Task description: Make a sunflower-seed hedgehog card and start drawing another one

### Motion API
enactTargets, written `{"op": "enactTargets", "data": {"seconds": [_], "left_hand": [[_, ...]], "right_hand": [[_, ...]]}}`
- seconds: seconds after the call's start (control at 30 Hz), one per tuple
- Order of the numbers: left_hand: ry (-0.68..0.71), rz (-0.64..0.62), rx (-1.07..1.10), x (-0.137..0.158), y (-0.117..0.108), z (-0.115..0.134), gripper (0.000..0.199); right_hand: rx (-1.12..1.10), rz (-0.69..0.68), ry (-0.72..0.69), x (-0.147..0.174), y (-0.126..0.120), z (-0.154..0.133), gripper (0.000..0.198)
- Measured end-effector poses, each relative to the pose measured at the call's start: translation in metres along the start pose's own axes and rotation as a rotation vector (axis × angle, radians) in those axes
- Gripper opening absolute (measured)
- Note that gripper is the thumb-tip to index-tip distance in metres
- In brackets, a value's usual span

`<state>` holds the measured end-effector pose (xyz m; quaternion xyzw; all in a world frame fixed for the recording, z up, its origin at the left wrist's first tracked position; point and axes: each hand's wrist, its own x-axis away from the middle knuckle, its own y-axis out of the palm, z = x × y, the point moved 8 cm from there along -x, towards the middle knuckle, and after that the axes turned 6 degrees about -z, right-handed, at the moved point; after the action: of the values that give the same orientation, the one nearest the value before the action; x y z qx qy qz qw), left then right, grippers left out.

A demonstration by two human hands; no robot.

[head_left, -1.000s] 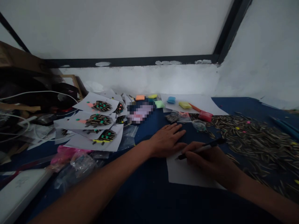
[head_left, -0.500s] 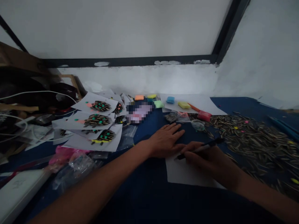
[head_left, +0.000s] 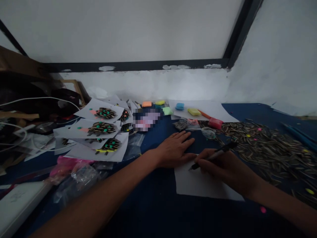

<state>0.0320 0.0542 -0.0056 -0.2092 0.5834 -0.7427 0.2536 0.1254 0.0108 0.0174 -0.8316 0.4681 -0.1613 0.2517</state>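
Observation:
A dark pen [head_left: 214, 155] is held slanted in my right hand [head_left: 220, 168], its tip at the upper left part of a white sheet of paper [head_left: 198, 185]. No clear marks can be made out on the sheet. My left hand [head_left: 174, 148] lies flat with fingers spread on the blue tabletop, its thumb reaching over the paper's top edge. Part of the sheet is hidden under my right hand. Just beyond my right hand spreads a pile of striped sunflower seeds [head_left: 269, 148].
Paper sheets with seed hedgehog shapes [head_left: 101, 129] are stacked at left, near crumpled plastic bags [head_left: 84, 175] and a white box [head_left: 22, 205]. Coloured clay packs [head_left: 193, 111] lie along the back on another sheet [head_left: 223, 114]. A pink bit [head_left: 263, 209] sits by my right forearm.
My right hand and the pen have shifted slightly, and more of the paper shows. A pink bit has come into sight beside my right forearm. My left hand stays in place.

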Motion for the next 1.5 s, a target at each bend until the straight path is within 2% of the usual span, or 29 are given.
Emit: {"op": "enactTargets", "data": {"seconds": [0.27, 0.57, 0.87, 1.5], "left_hand": [[0.005, 0.006, -0.014, -0.001, 0.001, 0.000, 0.068], [0.004, 0.007, -0.008, 0.000, -0.001, 0.001, 0.066], [0.008, 0.001, -0.014, -0.001, 0.002, -0.001, 0.066], [0.001, -0.009, -0.003, 0.000, 0.000, 0.001, 0.066]], "right_hand": [[0.065, 0.026, 0.002, -0.002, -0.006, 0.003, 0.037], [0.047, 0.065, 0.024, 0.000, -0.009, 0.005, 0.033], [-0.070, 0.067, 0.021, 0.003, 0.003, 0.001, 0.030], [-0.076, 0.049, 0.025, 0.001, 0.005, 0.001, 0.029]]}}
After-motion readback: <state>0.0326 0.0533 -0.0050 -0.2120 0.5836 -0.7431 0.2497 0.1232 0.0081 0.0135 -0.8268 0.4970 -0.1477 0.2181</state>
